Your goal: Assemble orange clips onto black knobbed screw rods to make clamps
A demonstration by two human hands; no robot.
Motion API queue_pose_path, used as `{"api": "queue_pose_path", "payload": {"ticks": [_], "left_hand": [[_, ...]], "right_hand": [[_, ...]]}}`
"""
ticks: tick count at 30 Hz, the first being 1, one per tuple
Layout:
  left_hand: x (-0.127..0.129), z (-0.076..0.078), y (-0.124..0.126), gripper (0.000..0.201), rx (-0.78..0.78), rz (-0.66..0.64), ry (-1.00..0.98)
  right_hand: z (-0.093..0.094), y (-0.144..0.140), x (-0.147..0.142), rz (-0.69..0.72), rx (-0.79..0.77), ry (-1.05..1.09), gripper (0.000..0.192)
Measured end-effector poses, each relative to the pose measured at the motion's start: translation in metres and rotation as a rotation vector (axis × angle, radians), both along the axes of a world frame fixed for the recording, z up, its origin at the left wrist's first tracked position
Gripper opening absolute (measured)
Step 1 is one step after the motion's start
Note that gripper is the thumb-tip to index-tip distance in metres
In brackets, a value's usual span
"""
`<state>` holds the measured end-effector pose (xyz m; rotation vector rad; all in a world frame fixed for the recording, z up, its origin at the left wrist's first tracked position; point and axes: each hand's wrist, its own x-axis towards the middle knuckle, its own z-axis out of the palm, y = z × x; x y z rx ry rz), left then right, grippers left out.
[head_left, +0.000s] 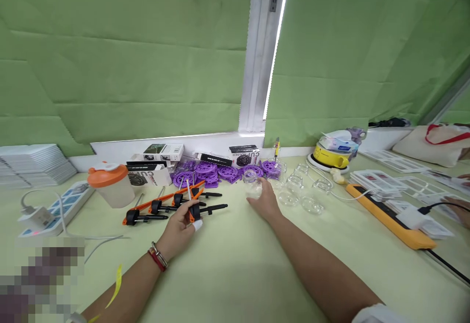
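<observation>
My left hand (182,225) is closed round a black-and-orange part (194,210) with an upright metal rod and a black arm pointing right. Several more black-and-orange parts (157,207) like it lie in a row just beyond and to the left. My right hand (266,200) reaches forward, its fingers closed about a clear, cup-like piece (253,188) that is partly hidden by them. Right of that hand stand several other clear pieces (288,196). Behind both hands lies a heap of purple wheel-shaped parts (227,173).
Printed boxes (244,155) stand along the wall. A shaker cup with an orange lid (110,183) and a white power strip (58,210) are at left. An orange power strip (392,218), a yellow pot (330,155) and another person's hand (458,210) are at right.
</observation>
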<state>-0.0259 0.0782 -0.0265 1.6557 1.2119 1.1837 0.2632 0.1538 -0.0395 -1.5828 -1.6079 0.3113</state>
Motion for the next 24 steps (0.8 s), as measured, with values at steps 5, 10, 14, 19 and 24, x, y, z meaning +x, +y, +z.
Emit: {"api": "queue_pose_path", "payload": {"ticks": [5, 10, 14, 19, 24], "left_hand": [[-0.001, 0.003, -0.002, 0.057, -0.085, -0.016, -0.105], [0.0, 0.003, -0.004, 0.055, -0.087, -0.01, -0.096], [0.001, 0.002, -0.004, 0.053, -0.054, 0.008, -0.09], [0.002, 0.003, -0.006, 0.047, -0.021, 0.021, -0.028], [0.002, 0.002, -0.007, 0.046, 0.002, 0.013, -0.018]], "right_hand": [[0.001, -0.03, 0.009, 0.186, 0.072, -0.135, 0.071], [0.009, -0.044, 0.019, 0.284, 0.104, -0.179, 0.076], [0.014, -0.046, 0.019, 0.364, 0.067, -0.088, 0.071], [0.02, -0.052, 0.015, 0.474, -0.026, 0.072, 0.064], [0.026, -0.057, 0.014, 0.575, -0.085, 0.175, 0.062]]}}
